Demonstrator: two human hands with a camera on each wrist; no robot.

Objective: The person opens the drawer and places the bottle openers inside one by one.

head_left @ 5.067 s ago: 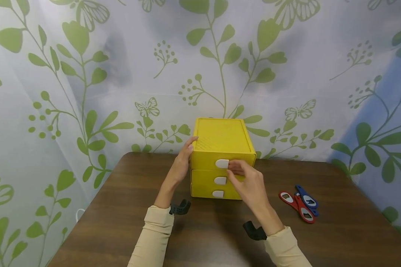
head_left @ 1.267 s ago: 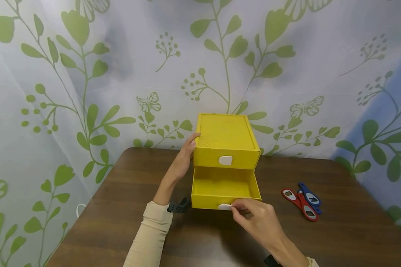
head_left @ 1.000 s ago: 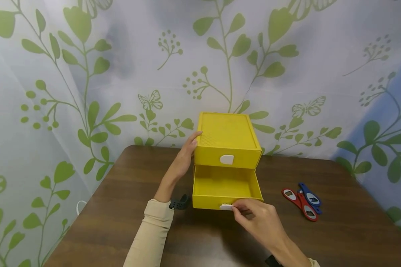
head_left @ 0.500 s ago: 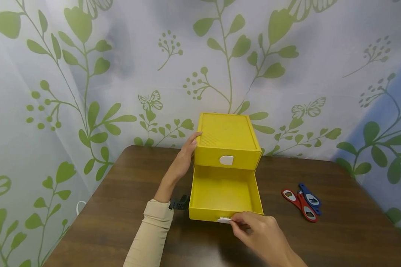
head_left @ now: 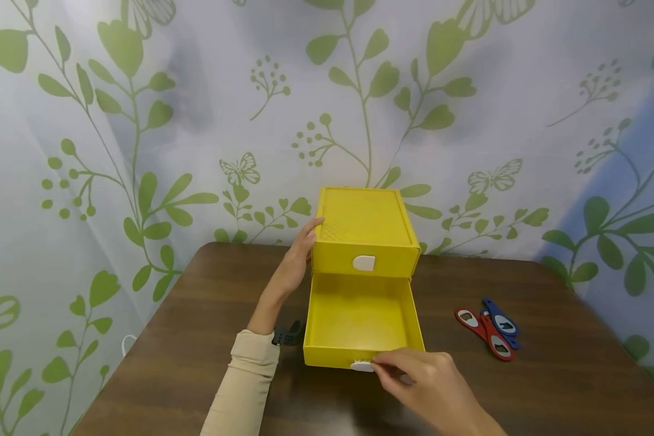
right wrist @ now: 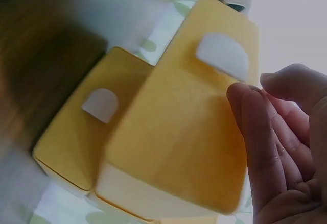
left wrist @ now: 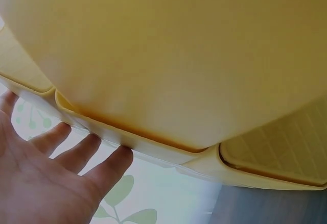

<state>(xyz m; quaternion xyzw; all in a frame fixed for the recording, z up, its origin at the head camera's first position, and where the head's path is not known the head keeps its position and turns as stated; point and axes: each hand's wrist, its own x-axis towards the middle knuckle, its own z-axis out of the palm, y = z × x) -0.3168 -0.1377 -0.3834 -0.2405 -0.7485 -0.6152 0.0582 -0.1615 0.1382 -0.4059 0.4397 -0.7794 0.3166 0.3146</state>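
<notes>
A yellow drawer cabinet (head_left: 366, 215) stands at the middle of the table, with its top drawer closed and a white tab (head_left: 364, 263) on that front. Below it the middle drawer (head_left: 360, 315) is pulled far out, and its yellow floor shows bare. My right hand (head_left: 433, 387) pinches the white tab (right wrist: 222, 55) on this drawer's front between thumb and fingertips. The left hand (head_left: 294, 263) rests against the cabinet's left side, one fingertip at the top edge; its fingers (left wrist: 110, 165) lie fairly straight along the wall in the left wrist view.
To the right on the brown wooden table (head_left: 196, 363) lie several red and blue bottle openers (head_left: 487, 330), overlapping in a pile. A closed lower drawer (right wrist: 76, 137) shows in the right wrist view. Behind the table hangs a leaf-patterned curtain (head_left: 196, 151).
The right hand has moved from the top drawer's tab to the middle one and drawn that drawer out toward me, a little further in the last half second. The left hand keeps its place.
</notes>
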